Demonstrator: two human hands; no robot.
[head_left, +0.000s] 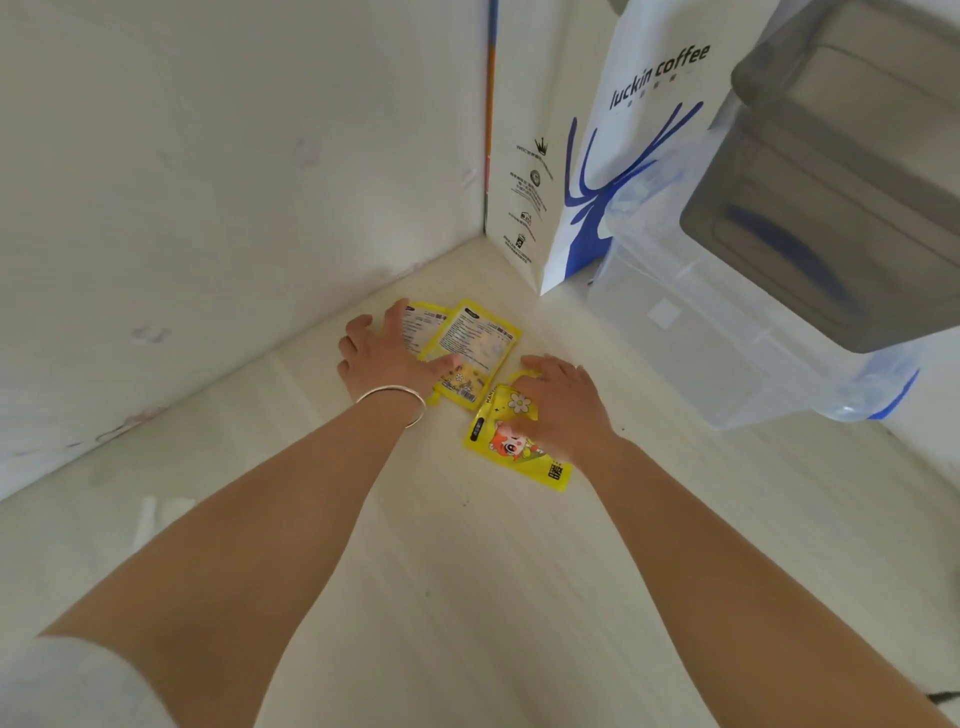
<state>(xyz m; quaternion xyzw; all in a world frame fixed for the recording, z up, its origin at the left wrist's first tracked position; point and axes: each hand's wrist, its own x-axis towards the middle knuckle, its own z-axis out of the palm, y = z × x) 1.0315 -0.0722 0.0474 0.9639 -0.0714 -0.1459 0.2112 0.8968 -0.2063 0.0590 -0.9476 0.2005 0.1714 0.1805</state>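
Note:
Three flat yellow packets lie on the pale floor near the wall corner. My left hand (387, 353), with a silver bangle at the wrist, rests spread on the far left packet (418, 325) and its thumb lies on the middle packet (475, 345), which shows its printed back. My right hand (558, 402) lies over the near packet (511, 447), which shows a cartoon face and a flower; its thumb presses on the packet's front, the fingers reach past its far edge.
A white and blue paper coffee bag (597, 171) stands in the corner behind the packets. Clear plastic storage boxes (727, 332) stack to the right. White wall panels (234, 182) close the left side. Pale floor (467, 597) stretches toward me.

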